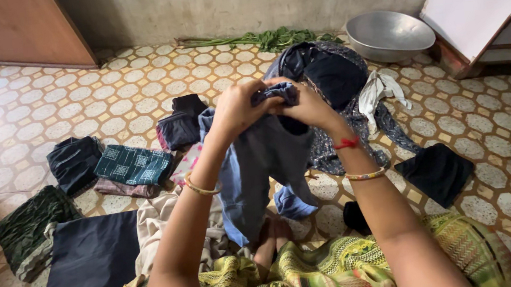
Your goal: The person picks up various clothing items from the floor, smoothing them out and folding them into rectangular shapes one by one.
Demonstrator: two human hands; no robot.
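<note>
Blue-grey cloth, a soft garment point(263, 155), hangs from both hands at centre scene, above the patterned tile floor point(25, 117). The left hand point(236, 109) and right hand point(307, 105) each close their fingers on the bunched top edge, close together. The fabric appears light and limp; it drapes freely and will sag wherever unsupported. Grip is best taken at a hem or seam, pinched firmly. Folded dark clothes point(74, 162) lie left; a loose pile point(324, 73) and metal basin point(388, 34) lie far right.
</note>
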